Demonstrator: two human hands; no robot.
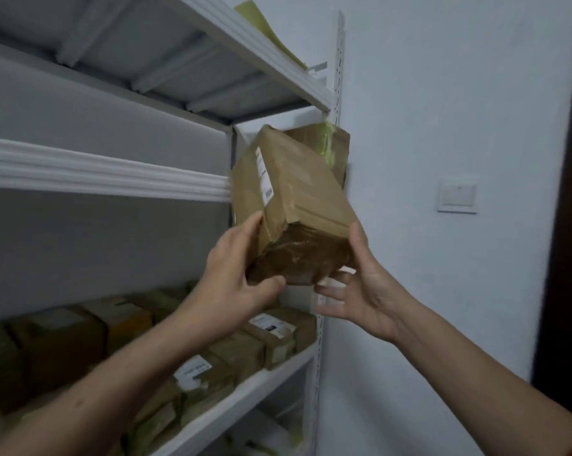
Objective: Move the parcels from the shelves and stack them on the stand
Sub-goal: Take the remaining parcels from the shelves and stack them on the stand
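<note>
A brown taped cardboard parcel (297,199) with a white label is tilted in the air at the right end of the white shelving unit's middle shelf (106,172). My left hand (235,274) grips its lower left corner, thumb under it. My right hand (360,284) presses its lower right side, with the fingers spread beneath. A second brown parcel (324,143) with yellowish tape stands behind it on the shelf. Several more brown parcels (271,334) fill the lower shelf. The stand is out of view.
The shelf's perforated white upright (339,70) runs along the right end beside a white wall. A light switch (457,195) is on that wall, and a dark door frame (564,225) is at the far right. A yellowish sheet (271,31) lies on the top shelf.
</note>
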